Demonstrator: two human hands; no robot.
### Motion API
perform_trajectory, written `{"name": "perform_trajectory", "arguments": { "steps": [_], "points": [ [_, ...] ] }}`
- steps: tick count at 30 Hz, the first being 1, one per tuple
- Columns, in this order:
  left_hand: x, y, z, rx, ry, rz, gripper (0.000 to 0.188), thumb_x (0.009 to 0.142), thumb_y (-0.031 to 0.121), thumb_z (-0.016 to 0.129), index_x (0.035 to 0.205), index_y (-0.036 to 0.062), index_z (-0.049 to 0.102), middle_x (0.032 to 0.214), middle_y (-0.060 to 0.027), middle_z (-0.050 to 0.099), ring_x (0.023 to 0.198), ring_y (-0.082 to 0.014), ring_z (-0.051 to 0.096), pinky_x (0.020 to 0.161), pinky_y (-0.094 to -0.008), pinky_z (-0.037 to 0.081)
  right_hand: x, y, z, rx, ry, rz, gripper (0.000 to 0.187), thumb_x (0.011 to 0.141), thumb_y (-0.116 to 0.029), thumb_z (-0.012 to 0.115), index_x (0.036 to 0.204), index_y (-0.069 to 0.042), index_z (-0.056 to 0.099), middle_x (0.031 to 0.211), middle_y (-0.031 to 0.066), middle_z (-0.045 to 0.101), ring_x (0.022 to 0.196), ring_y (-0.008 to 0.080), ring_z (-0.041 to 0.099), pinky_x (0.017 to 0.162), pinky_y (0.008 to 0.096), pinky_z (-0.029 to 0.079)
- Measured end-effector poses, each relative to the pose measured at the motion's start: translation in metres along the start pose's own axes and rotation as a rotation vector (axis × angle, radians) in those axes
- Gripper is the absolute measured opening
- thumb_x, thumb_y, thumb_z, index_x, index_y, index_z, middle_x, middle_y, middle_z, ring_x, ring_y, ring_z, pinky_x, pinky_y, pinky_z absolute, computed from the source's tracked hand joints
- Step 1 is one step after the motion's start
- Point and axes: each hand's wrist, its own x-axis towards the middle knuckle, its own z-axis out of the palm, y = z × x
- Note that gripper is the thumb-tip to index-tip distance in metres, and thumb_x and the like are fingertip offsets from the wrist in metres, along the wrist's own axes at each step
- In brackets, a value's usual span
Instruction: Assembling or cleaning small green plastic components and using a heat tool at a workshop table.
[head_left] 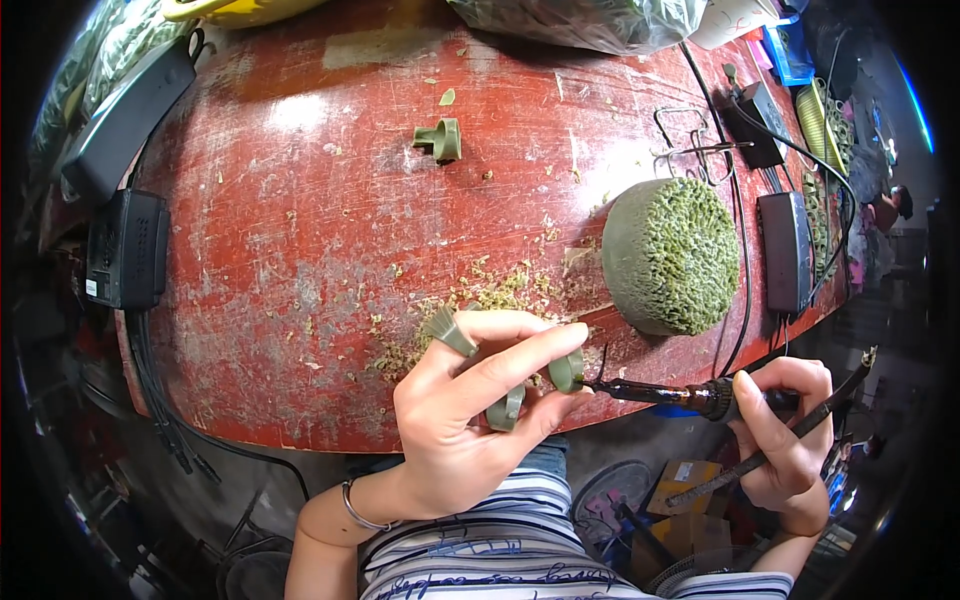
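Note:
My left hand (470,410) pinches a small green wax-like ring (566,371) between thumb and fingers. A second green ring (506,408) sits in the same hand, against the lower fingers, and a ridged, fan-shaped green piece (448,333) rests at its upper fingers. Closed around a dark hot-tip pen (655,391), my right hand (785,430) brings the thin tip up to the pinched ring; whether they touch is hard to tell. A dark, rod-like tool (770,440) also lies across that hand. Further off, another green ring-shaped piece (447,140) lies on the red table (300,250).
A thick green cylinder (670,257) with a rough, pitted face stands at the right, a bent wire stand (700,150) behind it. Green shavings (500,290) litter the table. Black boxes with cables (128,248) line the left, another box (786,252) the right. Plastic bags (590,20) lie at the back.

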Motion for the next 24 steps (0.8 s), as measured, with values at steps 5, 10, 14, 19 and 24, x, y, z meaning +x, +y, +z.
{"name": "perform_trajectory", "arguments": {
  "steps": [5, 10, 14, 19, 24],
  "points": [
    [-0.001, 0.003, 0.002, 0.006, 0.028, -0.015, 0.044, 0.058, 0.001, 0.077, 0.100, 0.0029, 0.064, 0.092, -0.0073, 0.057, 0.079, -0.0151, 0.054, 0.068, -0.0259, 0.045, -0.009, 0.016, 0.004, 0.017, 0.098, 0.106, 0.049, 0.053, 0.013, 0.059, 0.100, 0.001, 0.062, 0.090, 0.0133, 0.051, 0.074, 0.0213, 0.051, 0.063, 0.0295, 0.042],
    [-0.001, 0.006, 0.003, 0.028, 0.056, -0.063, 0.040, 0.058, 0.000, 0.076, 0.097, 0.0021, 0.064, 0.089, -0.0068, 0.057, 0.078, -0.0150, 0.054, 0.067, -0.0254, 0.045, 0.001, 0.052, 0.019, -0.004, 0.326, 0.226, 0.034, 0.071, 0.007, 0.061, 0.105, 0.003, 0.059, 0.087, 0.0106, 0.054, 0.075, 0.0172, 0.050, 0.064, 0.0242, 0.040],
    [-0.004, 0.007, 0.003, 0.047, 0.061, -0.007, 0.037, 0.065, -0.001, 0.073, 0.100, 0.0013, 0.064, 0.094, -0.0056, 0.056, 0.068, -0.0078, 0.053, 0.056, -0.0204, 0.046, 0.014, 0.086, 0.037, 0.147, 0.412, 0.365, 0.034, 0.074, 0.006, 0.061, 0.107, 0.001, 0.058, 0.081, 0.0045, 0.051, 0.068, 0.0120, 0.043, 0.063, 0.0226, 0.038],
    [-0.011, 0.006, 0.001, -0.043, 0.115, -0.095, 0.042, 0.067, -0.002, 0.071, 0.107, -0.0007, 0.057, 0.093, -0.0071, 0.056, 0.070, -0.0077, 0.054, 0.059, -0.0205, 0.047, 0.021, 0.114, 0.067, 0.417, 0.349, 0.514, 0.029, 0.079, 0.000, 0.061, 0.107, 0.003, 0.057, 0.079, 0.0030, 0.053, 0.067, 0.0094, 0.047, 0.063, 0.0215, 0.040],
    [-0.015, 0.011, -0.005, -0.490, 0.208, -0.182, 0.025, 0.073, -0.005, 0.066, 0.091, -0.0012, 0.049, 0.098, -0.0136, 0.056, 0.071, -0.0085, 0.056, 0.059, -0.0209, 0.049, 0.025, 0.109, 0.063, 0.357, 0.381, 0.492, 0.023, 0.085, -0.007, 0.055, 0.106, 0.002, 0.058, 0.083, 0.0056, 0.059, 0.071, 0.0101, 0.053, 0.066, 0.0219, 0.043]
  ]
}}
